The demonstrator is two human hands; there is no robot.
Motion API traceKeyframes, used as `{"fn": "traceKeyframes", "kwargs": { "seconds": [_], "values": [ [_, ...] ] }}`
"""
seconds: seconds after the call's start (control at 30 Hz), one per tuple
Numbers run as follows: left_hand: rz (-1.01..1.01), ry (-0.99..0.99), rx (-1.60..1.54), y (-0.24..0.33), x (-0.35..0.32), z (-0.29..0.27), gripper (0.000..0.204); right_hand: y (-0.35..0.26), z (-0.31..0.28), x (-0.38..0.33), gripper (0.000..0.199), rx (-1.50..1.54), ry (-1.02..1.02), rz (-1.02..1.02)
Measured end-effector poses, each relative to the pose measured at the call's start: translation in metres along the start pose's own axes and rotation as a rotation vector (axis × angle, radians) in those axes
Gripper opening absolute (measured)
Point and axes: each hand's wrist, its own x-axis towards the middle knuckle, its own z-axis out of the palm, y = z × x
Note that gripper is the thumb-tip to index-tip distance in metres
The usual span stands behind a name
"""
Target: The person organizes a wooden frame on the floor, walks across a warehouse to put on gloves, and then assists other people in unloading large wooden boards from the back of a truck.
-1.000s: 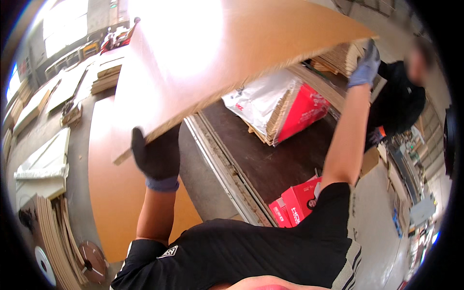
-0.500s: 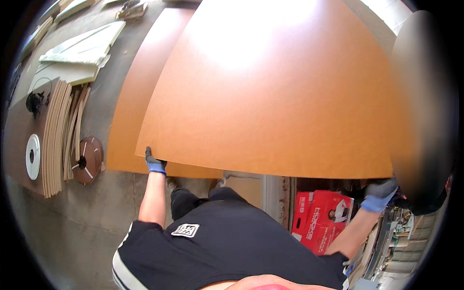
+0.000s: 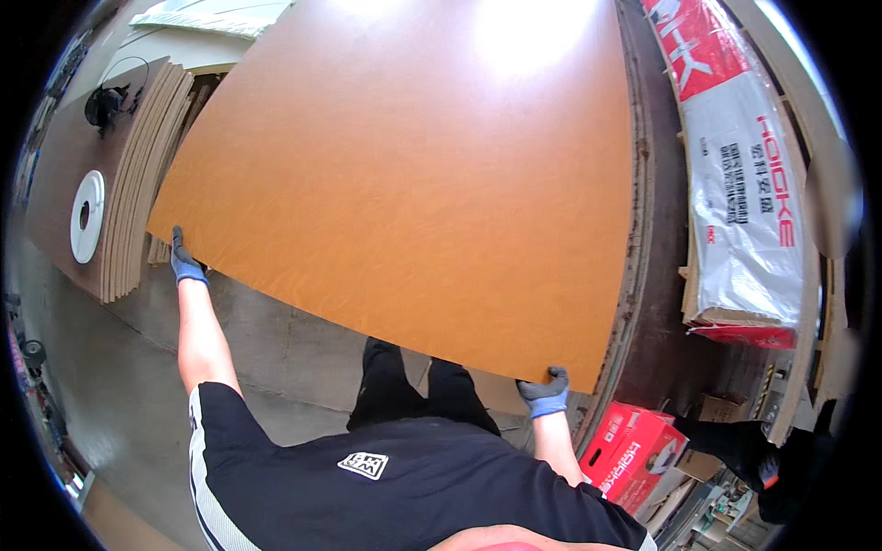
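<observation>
A large, glossy orange-brown board (image 3: 413, 202) spreads out in front of me, with bright glare on its far part. My left hand (image 3: 184, 257), in a grey and blue glove, grips its near left corner. At the near right corner my right hand (image 3: 546, 393), gloved the same way, is closed on the edge with the thumb on top. The fingers of both hands are mostly hidden beneath the board. The board covers what lies under it.
On the left a stack of brown boards (image 3: 138, 184) carries a white reel (image 3: 88, 217) and a black object (image 3: 106, 106). Along the right lie a plastic-wrapped package (image 3: 744, 193) and a red box (image 3: 632, 455). A dark-clothed person's limb (image 3: 726, 436) shows at lower right.
The board has swung round, its near right corner now much closer to my body. My right hand has come inward with it. The second orange-brown board below is now out of sight.
</observation>
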Motion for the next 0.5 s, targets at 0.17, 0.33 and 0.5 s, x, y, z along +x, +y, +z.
{"fn": "traceKeyframes", "kwargs": {
  "seconds": [0.17, 0.33, 0.5],
  "values": [
    [-0.074, 0.245, 0.442, 0.005, 0.022, -0.120, 0.048, 0.057, -0.067, 0.127, 0.062, 0.046, 0.077, 0.320],
    [-0.780, -0.174, 1.001, -0.239, -0.080, -0.034, 0.040, 0.044, -0.113, 0.205, 0.050, -0.446, 0.520, 0.103],
    [-0.995, -0.451, 1.027, -0.424, -0.232, -0.013, 0.037, 0.043, -0.138, 0.242, 0.042, -1.064, 0.281, 0.123]
  ]
}}
